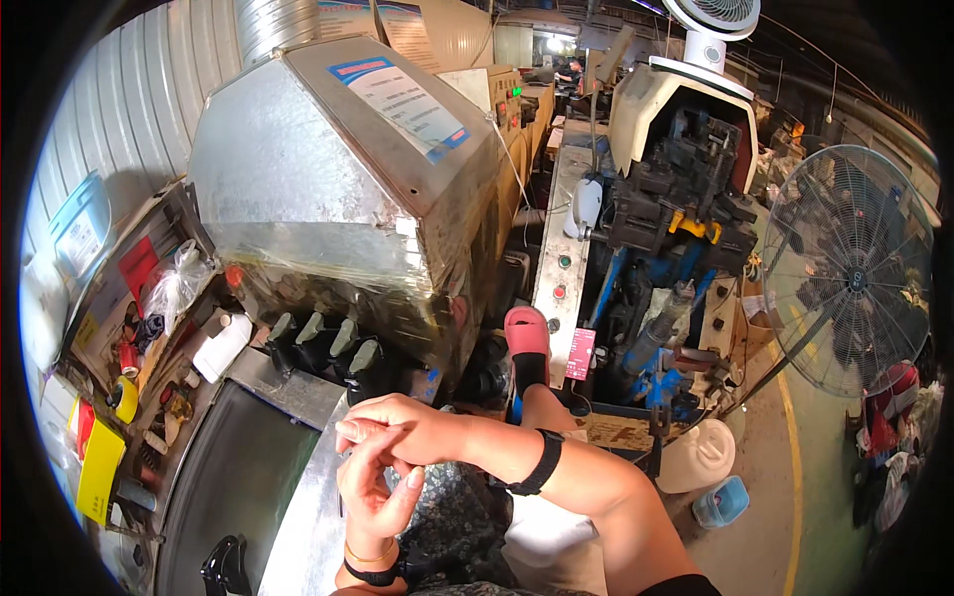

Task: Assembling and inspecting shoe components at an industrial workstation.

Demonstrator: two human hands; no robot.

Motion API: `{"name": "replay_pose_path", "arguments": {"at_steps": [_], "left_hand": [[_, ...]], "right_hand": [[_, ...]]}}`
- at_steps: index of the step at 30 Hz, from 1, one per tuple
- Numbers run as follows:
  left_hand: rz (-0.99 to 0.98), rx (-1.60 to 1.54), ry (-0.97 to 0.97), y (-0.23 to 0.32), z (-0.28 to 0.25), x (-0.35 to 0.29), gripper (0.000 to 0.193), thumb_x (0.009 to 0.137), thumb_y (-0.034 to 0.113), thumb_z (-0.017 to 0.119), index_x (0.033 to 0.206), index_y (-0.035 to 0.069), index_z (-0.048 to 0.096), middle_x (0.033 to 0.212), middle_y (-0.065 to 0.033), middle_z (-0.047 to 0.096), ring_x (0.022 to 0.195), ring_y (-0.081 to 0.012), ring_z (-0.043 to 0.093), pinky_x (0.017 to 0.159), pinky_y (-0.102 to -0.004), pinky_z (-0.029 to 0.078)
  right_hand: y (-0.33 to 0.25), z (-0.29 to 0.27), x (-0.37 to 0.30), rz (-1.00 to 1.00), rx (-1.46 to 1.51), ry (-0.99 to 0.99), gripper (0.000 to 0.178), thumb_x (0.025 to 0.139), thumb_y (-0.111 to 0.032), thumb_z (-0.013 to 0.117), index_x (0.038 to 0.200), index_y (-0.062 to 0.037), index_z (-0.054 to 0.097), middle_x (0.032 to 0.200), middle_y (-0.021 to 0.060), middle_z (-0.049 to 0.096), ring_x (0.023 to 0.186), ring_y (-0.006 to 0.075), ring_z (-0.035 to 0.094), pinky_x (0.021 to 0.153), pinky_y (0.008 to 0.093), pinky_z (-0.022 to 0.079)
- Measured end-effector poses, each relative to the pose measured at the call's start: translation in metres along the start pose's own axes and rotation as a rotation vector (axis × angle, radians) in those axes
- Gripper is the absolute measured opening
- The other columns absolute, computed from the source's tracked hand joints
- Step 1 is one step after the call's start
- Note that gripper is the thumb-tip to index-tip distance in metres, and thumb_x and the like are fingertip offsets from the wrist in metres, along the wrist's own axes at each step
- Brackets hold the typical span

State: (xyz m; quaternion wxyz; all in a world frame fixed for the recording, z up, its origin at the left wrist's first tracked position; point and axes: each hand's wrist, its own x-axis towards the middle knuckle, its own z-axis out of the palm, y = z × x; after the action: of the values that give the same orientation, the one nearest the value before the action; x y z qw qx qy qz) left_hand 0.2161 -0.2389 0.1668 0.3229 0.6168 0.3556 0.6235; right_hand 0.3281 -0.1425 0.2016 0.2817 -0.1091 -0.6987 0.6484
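Observation:
My left hand (376,489) comes up from the lower edge, thumb apart and fingers half bent, open and empty. Across it from the right reaches my right hand (409,425), its fingers loosely stretched over the left fingertips, so the two hands touch. Nothing shows between them; part of the right fingers is hidden. A black strap (538,463) circles my right forearm; my left wrist has a dark band (372,574) and a thin bracelet. Just beyond the hands, several black pieces with grey-green tops (344,338) stand in a row at the metal hood (298,149).
A dark conveyor belt (224,467) carries a shiny black piece (227,566) at lower left. A cluttered shelf (149,397) stands farther left. My foot in a pink slipper (527,333) rests beside a machine (676,199). At right are a standing fan (850,268) and a jug (698,457).

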Motion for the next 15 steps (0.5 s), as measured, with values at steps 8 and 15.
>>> {"name": "replay_pose_path", "arguments": {"at_steps": [8,15], "left_hand": [[-0.029,-0.09,0.025,-0.013,-0.001,0.005,0.043,0.088,0.012,0.069,0.124,-0.005,0.054,0.105,-0.0092,0.06,0.077,-0.0112,0.057,0.068,-0.0249,0.05],[0.318,0.495,-0.315,0.017,-0.013,0.017,0.063,0.07,0.018,0.08,0.127,0.003,0.059,0.09,-0.0076,0.065,0.078,-0.0222,0.065,0.075,-0.0334,0.052]], "right_hand": [[0.024,-0.015,0.008,0.165,-0.181,-0.022,0.047,0.104,-0.038,0.045,0.093,0.0053,0.061,0.075,0.006,0.063,0.071,0.0095,0.055,0.067,0.0295,0.049],[0.01,-0.015,0.006,0.164,-0.036,-0.182,0.049,0.103,-0.043,0.046,0.107,0.0024,0.065,0.093,0.0077,0.067,0.088,0.013,0.061,0.084,0.0298,0.05]]}}
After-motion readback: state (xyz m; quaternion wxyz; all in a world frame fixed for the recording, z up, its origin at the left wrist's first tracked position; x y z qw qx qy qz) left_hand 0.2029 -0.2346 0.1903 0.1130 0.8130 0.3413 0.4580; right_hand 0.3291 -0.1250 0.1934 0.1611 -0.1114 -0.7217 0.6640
